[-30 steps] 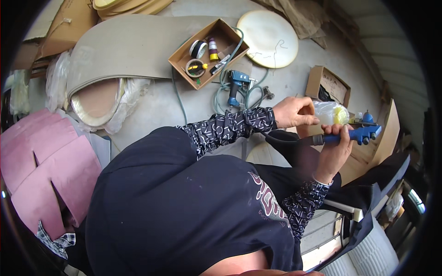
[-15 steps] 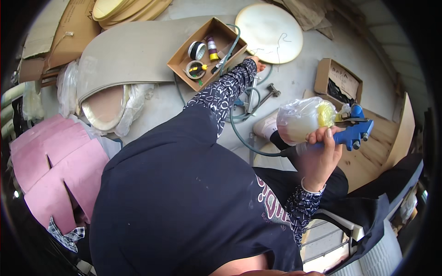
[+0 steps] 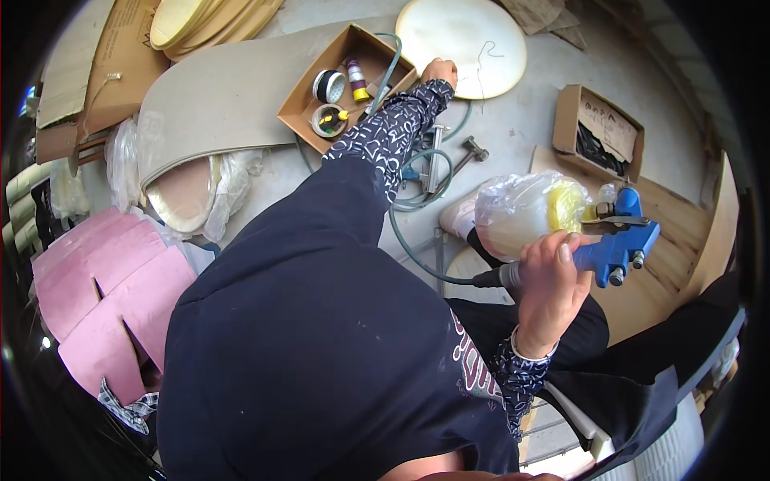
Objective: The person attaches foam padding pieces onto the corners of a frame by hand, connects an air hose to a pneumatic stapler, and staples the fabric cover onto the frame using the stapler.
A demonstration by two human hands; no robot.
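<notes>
My left hand (image 3: 439, 74) reaches out over the near edge of a round white padded disc (image 3: 489, 52). Its fingers look curled, and what they hold, if anything, is hidden. A dark thread (image 3: 481, 68) lies on the disc beside it. My right hand (image 3: 553, 280) is wrapped around the handle of a blue spray gun (image 3: 618, 248), held off to the right. Joined to the gun is a pale cup (image 3: 513, 220) wrapped in clear plastic, with yellow material near its neck. A dark green hose (image 3: 413, 252) runs from the handle.
An open cardboard box (image 3: 307, 88) with tape rolls and a tube sits beside my left forearm. Behind it lies a large grey curved panel (image 3: 216, 88). A metal tool (image 3: 473, 151) rests on the floor near the coiled hose. Another cardboard box (image 3: 597, 132) stands at right.
My left hand has moved up from below the disc's edge onto the disc. The right hand and spray gun have shifted only slightly. The whole view has turned a little.
</notes>
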